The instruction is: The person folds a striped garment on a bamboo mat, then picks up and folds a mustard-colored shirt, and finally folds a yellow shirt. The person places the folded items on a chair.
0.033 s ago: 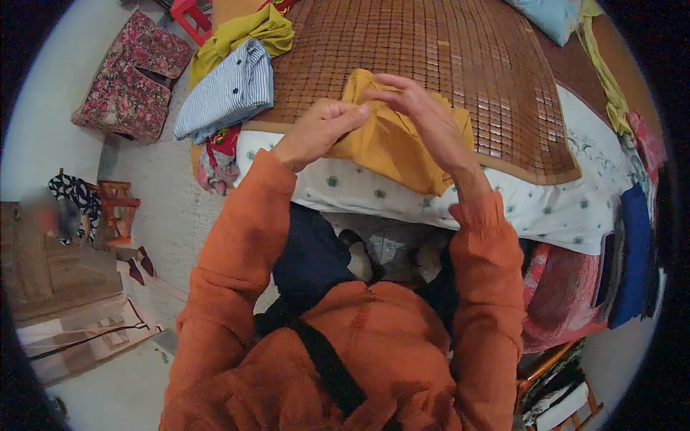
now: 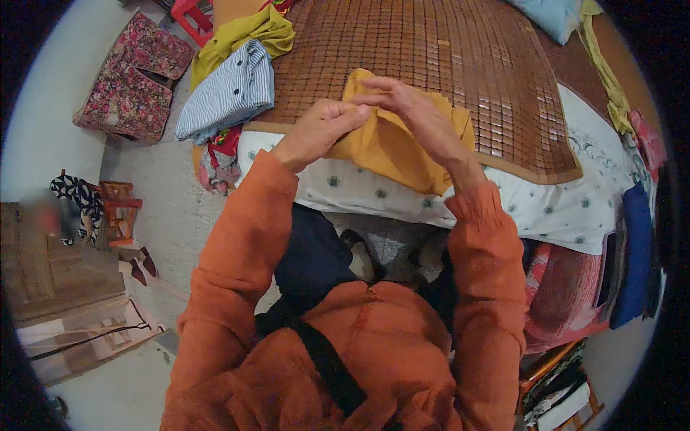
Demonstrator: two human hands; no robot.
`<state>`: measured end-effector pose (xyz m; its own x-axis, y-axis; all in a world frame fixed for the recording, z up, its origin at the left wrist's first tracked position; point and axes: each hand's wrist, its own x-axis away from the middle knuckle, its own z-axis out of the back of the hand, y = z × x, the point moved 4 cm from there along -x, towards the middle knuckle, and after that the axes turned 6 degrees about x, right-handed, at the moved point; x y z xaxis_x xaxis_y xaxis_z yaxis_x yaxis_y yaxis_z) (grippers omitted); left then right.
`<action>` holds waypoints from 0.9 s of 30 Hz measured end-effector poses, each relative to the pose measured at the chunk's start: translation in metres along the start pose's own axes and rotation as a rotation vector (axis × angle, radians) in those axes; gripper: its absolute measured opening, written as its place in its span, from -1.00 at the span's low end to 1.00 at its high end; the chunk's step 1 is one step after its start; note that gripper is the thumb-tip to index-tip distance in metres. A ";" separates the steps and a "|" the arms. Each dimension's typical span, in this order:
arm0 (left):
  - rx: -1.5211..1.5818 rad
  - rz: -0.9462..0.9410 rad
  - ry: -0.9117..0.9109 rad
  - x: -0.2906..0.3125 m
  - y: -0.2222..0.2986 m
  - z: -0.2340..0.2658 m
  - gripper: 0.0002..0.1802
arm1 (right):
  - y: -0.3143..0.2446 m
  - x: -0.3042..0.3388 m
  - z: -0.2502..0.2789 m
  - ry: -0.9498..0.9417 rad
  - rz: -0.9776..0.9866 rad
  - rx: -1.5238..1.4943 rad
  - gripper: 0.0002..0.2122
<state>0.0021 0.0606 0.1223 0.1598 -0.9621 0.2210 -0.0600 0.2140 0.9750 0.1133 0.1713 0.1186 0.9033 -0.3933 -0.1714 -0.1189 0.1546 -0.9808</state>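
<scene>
A mustard-yellow garment (image 2: 395, 147) lies loosely folded at the near edge of the bed, partly on a brown mat and partly on a white sheet. My left hand (image 2: 323, 131) is closed at the garment's left side, thumb pressed against curled fingers. It seems to pinch the cloth, though the bit between the fingers is hidden. Over the garment's upper part, my right hand (image 2: 417, 115) has its fingers stretched out toward my left hand. Its fingertips come close to the left thumb; I cannot tell whether they touch.
A folded striped shirt (image 2: 228, 93) and an olive-green cloth (image 2: 248, 37) lie on the bed's left corner. The tiled brown mat (image 2: 460, 65) covers the bed. Dark blue cloth (image 2: 631, 255) hangs at the right. A flowered cover (image 2: 129, 79) stands at the left wall, above a small wooden chair (image 2: 118, 208).
My right hand has shifted slightly left and its fingers lie a little lower over the garment. My left hand and the garment look the same.
</scene>
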 end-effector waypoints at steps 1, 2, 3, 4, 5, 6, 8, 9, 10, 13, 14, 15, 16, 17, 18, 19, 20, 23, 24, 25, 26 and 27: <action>-0.021 0.012 0.010 0.001 0.000 -0.001 -0.66 | 0.003 -0.007 -0.006 -0.106 -0.016 -0.018 -0.59; 0.005 -0.016 0.032 0.002 -0.001 0.001 -0.65 | 0.008 -0.007 -0.007 -0.132 -0.182 0.004 -0.56; 0.031 -0.043 0.055 0.002 -0.003 0.003 -0.64 | 0.010 -0.008 -0.007 -0.160 -0.348 0.027 -0.54; 0.057 -0.070 0.078 0.003 -0.004 0.006 -0.63 | 0.014 -0.007 -0.008 -0.190 -0.513 0.050 -0.51; 0.040 -0.036 0.077 0.003 -0.003 0.007 -0.61 | 0.017 -0.006 -0.005 -0.197 -0.494 0.018 -0.53; 0.022 -0.001 0.077 0.003 0.000 0.010 -0.60 | 0.022 -0.005 0.001 -0.204 -0.474 -0.015 -0.55; 0.033 0.043 0.097 0.001 -0.001 0.016 -0.59 | 0.039 -0.003 0.020 -0.200 -0.417 -0.038 -0.57; 0.067 0.050 0.119 -0.002 -0.005 0.021 -0.60 | 0.052 -0.002 0.032 -0.190 -0.382 -0.025 -0.59; 0.100 0.057 0.141 -0.005 -0.009 0.025 -0.61 | 0.064 -0.003 0.039 -0.179 -0.348 -0.012 -0.60; 0.167 0.063 0.156 -0.013 -0.020 0.034 -0.60 | 0.071 0.007 0.057 -0.301 -0.446 -0.037 -0.73; 0.169 0.073 0.157 -0.016 -0.022 0.034 -0.60 | 0.077 0.008 0.061 -0.390 -0.422 0.062 -0.73; 0.172 0.084 0.157 -0.019 -0.022 0.034 -0.60 | 0.081 0.007 0.062 -0.318 -0.365 -0.030 -0.75; 0.174 0.094 0.158 -0.021 -0.023 0.033 -0.59 | 0.084 0.007 0.062 -0.246 -0.308 -0.121 -0.77; 0.161 0.116 0.155 -0.024 -0.021 0.032 -0.59 | 0.086 0.007 0.064 -0.168 -0.250 -0.208 -0.79; 0.149 0.137 0.152 -0.026 -0.018 0.030 -0.58 | 0.095 0.006 0.067 -0.113 -0.225 -0.286 -0.80; 0.153 0.141 0.140 -0.030 -0.019 0.029 -0.57 | 0.106 0.003 0.070 -0.057 -0.199 -0.363 -0.81; 0.159 0.147 0.139 -0.032 -0.020 0.029 -0.56 | 0.107 -0.001 0.069 -0.009 -0.173 -0.442 -0.82; 0.199 0.148 0.120 -0.040 -0.026 0.030 -0.54 | 0.095 -0.005 0.062 0.002 -0.148 -0.540 -0.85; 0.195 0.174 0.120 -0.041 -0.025 0.029 -0.54 | 0.092 -0.006 0.059 0.023 -0.127 -0.571 -0.86; 0.190 0.199 0.120 -0.042 -0.025 0.029 -0.53 | 0.095 -0.007 0.059 0.031 -0.135 -0.553 -0.86; 0.051 0.223 0.073 -0.041 -0.029 0.034 -0.55 | 0.096 -0.008 0.058 0.033 -0.141 -0.534 -0.86; -0.087 0.245 0.019 -0.043 -0.036 0.042 -0.56 | 0.098 -0.008 0.059 0.042 -0.147 -0.513 -0.87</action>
<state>-0.0442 0.0869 0.0769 0.1697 -0.8764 0.4507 -0.0146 0.4550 0.8904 0.1184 0.2435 0.0294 0.9095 -0.4152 -0.0217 -0.1878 -0.3636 -0.9124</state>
